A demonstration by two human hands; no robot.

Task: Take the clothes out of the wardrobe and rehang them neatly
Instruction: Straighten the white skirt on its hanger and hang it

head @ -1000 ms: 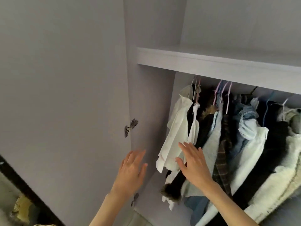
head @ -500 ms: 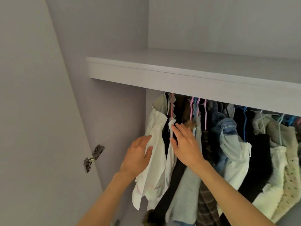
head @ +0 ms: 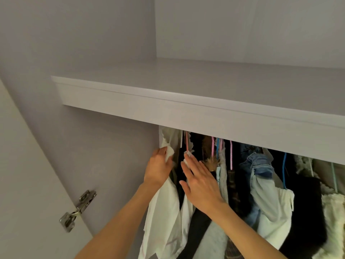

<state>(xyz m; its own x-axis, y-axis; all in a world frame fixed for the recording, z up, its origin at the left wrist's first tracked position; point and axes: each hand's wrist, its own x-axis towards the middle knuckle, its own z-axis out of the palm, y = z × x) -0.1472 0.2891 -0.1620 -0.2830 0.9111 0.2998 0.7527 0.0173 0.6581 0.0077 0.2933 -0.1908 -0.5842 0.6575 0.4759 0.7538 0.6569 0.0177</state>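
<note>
Several garments hang crowded under the wardrobe shelf (head: 186,113). At the far left hangs a white shirt (head: 164,217). My left hand (head: 158,169) grips its upper part, fingers curled round white fabric near the shoulder. My right hand (head: 199,182) lies flat with straight fingers against the neighbouring clothes, a second white garment (head: 187,208) and a black one (head: 197,227), fingertips near a pink hanger (head: 186,144). Further right hang a denim jacket (head: 259,165), a black garment (head: 306,206) and a cream fleece (head: 334,217). The rail is hidden behind the shelf front.
The open wardrobe door (head: 28,184) stands at the left with a metal hinge (head: 77,210). The wardrobe's side wall (head: 112,156) is just left of the white shirt. More pink hangers (head: 231,156) and blue ones (head: 284,171) show among the clothes.
Both hands have risen toward the top of the clothes. My left hand went from touching the white shirt's side to gripping its upper part; the view tilted upward.
</note>
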